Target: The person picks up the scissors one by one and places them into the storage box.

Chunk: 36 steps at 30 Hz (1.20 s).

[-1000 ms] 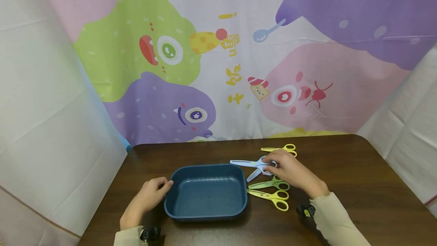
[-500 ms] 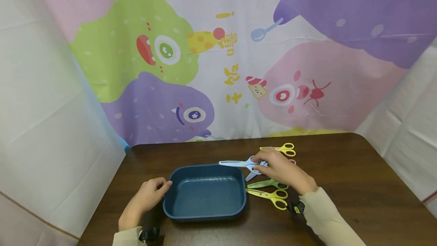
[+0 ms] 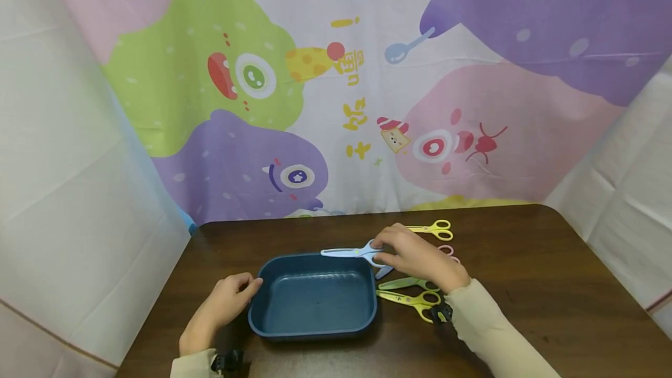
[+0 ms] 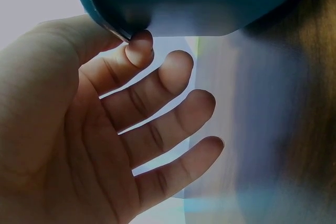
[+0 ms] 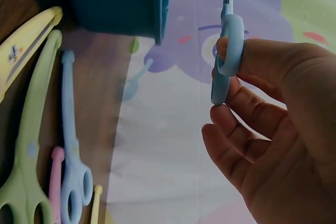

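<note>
My right hand [image 3: 412, 254] pinches the handle loops of light blue scissors [image 3: 346, 253] between thumb and index finger. The blades point left, above the back right rim of a dark teal plastic box [image 3: 315, 302]. In the right wrist view these scissors [image 5: 231, 45] hang edge-on, apart from the box wall [image 5: 115, 3]. My left hand [image 3: 226, 302] is at the box's left side; the left wrist view has its thumb and index finger pinching the box rim [image 4: 118, 32], the other fingers loose.
Right of the box lie yellow scissors [image 3: 417, 302], green scissors [image 3: 404, 283] and another light blue pair [image 5: 68, 114]. Pink scissors [image 3: 446, 249], partly hidden by my right hand, and a second yellow pair [image 3: 438, 230] lie farther back. The brown table [image 3: 551, 284] ends at a cartoon-print cloth [image 3: 336, 179].
My right hand has lifted the light blue scissors off the other blue pair and carried them left to above the box's back rim. My left hand stays at the box.
</note>
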Available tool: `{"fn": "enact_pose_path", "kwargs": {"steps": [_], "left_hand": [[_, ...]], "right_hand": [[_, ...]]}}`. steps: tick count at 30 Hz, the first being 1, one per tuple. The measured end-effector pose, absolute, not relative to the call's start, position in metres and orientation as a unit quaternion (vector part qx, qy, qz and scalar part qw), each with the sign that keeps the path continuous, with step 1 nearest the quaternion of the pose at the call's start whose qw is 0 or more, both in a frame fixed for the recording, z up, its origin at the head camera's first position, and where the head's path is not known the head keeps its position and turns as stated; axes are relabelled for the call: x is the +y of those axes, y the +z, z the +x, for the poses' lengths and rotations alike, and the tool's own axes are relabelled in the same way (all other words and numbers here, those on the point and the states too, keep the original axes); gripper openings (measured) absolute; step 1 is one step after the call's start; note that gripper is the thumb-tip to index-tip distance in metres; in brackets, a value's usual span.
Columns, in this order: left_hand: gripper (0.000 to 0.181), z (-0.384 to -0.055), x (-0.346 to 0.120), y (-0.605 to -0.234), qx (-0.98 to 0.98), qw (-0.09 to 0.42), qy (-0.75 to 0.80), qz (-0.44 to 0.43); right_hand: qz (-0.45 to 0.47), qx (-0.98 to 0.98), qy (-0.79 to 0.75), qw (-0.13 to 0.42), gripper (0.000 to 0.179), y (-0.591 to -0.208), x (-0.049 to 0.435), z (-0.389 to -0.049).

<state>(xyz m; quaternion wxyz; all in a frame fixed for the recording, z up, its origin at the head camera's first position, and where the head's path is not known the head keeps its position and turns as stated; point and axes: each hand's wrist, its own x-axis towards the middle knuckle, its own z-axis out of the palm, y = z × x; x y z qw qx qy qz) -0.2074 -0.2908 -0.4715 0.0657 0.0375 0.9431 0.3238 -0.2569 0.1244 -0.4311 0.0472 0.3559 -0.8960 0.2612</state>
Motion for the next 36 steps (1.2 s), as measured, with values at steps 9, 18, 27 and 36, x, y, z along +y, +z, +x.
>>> {"fn": "enact_pose_path", "kwargs": {"steps": [9, 18, 27, 36], "left_hand": [[0.035, -0.208, -0.289, -0.47, 0.943, 0.07, 0.323, 0.035], [0.036, -0.208, -0.289, -0.47, 0.944, 0.071, 0.321, 0.034], [0.036, -0.207, -0.29, -0.471, 0.945, 0.064, 0.319, 0.034], [0.038, -0.207, -0.29, -0.47, 0.944, 0.061, 0.321, 0.037]], "right_hand": [[0.369, -0.893, 0.252, 0.053, 0.013, -0.423, 0.107, -0.259], [0.375, -0.894, 0.244, 0.025, 0.014, -0.419, 0.086, -0.261], [0.369, -0.897, 0.244, -0.006, 0.016, -0.412, 0.064, -0.262], [0.37, -0.897, 0.241, -0.011, 0.016, -0.411, 0.049, -0.261]]}}
